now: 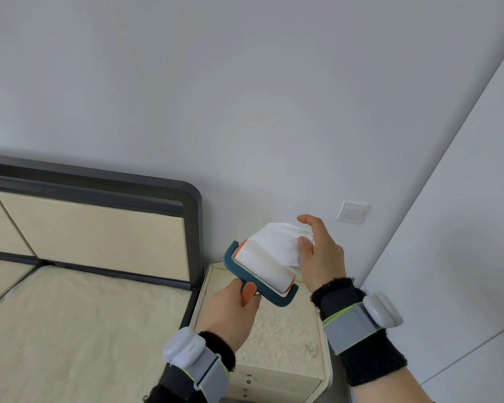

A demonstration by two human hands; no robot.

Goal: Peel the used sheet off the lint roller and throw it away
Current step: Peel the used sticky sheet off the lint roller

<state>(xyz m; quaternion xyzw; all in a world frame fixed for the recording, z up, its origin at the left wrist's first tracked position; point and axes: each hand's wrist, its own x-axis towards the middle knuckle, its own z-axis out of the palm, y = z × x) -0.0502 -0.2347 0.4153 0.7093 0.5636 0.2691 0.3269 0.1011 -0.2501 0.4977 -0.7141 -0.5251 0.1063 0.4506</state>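
Observation:
My left hand (230, 308) grips the orange handle of a lint roller (264, 270) with a teal frame and a white roll. It is held in the air above a nightstand. A white used sheet (277, 241) is partly peeled up from the roll and stretches to the upper right, still joined to the roll. My right hand (320, 251) pinches the sheet's free end between thumb and fingers, with the index finger raised.
A cream nightstand (277, 338) with drawers stands below the hands, against the wall. A bed with a bare mattress (79, 324) and a dark-framed headboard (99, 216) fills the left. A wall switch (352, 212) is behind my right hand. No bin is in view.

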